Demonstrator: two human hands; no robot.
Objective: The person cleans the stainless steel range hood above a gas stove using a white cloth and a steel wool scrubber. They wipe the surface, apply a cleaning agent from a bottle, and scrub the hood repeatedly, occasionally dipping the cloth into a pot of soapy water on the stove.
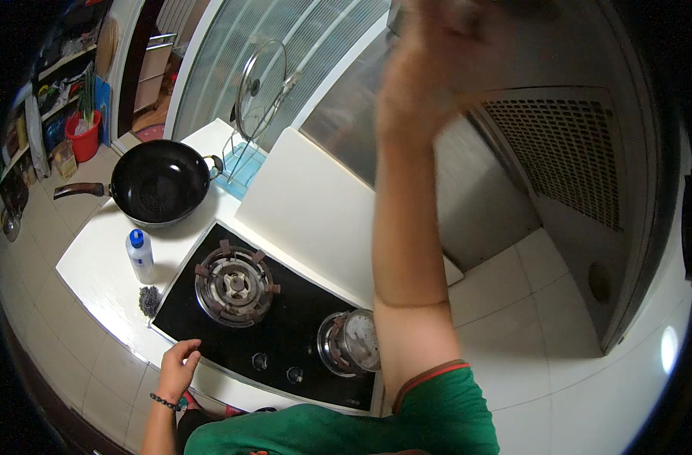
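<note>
High up in front of the range hood [505, 45], my right arm reaches upward. My right hand [422, 80] is smeared by motion, so its fingers and anything in them cannot be made out. Down at the stove's front left corner, my left hand [179, 364] rests by the counter edge, fingers loosely bent and apart, holding nothing. Beside it is the black glass gas stove [293, 334] with a left burner [237, 286], a right burner [349, 345] partly behind my right arm, and two knobs [260, 361].
A black wok [160, 182] sits on the white counter [95, 243] at the left. Nearer stand a white bottle [140, 262] with a blue cap and a dark scouring pad [149, 301]. Behind are a glass lid [261, 87] on a rack and a white upright panel [308, 220].
</note>
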